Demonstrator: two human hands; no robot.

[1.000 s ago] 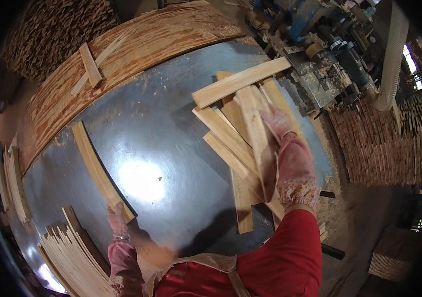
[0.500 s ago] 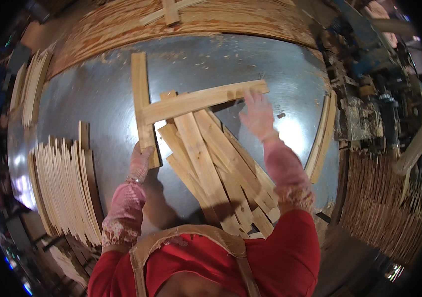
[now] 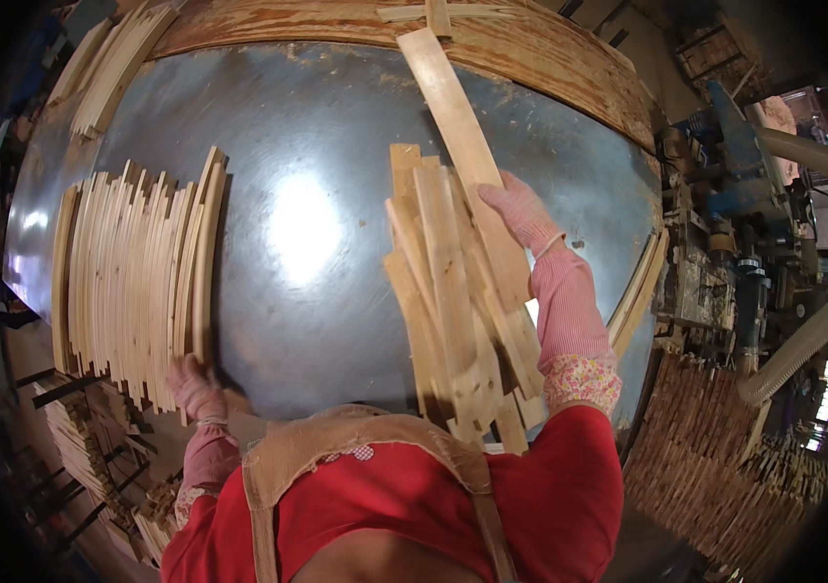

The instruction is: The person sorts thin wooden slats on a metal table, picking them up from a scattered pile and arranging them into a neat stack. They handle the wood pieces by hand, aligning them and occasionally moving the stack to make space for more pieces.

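Note:
My right hand point(image 3: 523, 207), in a pink glove, grips a long flat wooden board point(image 3: 462, 126) along its right edge. The board slants away over a loose pile of wooden boards point(image 3: 448, 262), its far end over the table's back edge. At the left, my gloved left hand point(image 3: 198, 391) rests against the near ends of a row of thin wooden strips point(image 3: 127, 272) set on edge. Its fingers touch the row's right-hand end and hold nothing that I can see. The outermost board point(image 3: 206, 248) of that row stands just beyond this hand.
A grey metal table point(image 3: 287, 321) carries the wood. More strips point(image 3: 127, 63) lie at the far left, and two narrow ones point(image 3: 639, 291) along the right edge. Behind is a plywood sheet point(image 3: 317, 24) with crossed pieces. Machinery point(image 3: 725, 223) and stacked wood point(image 3: 705, 437) stand at right.
The two boards that lay joined in a T are apart. My left hand has moved left to the strip row; my right hand has swung its board to point away. The view has shifted.

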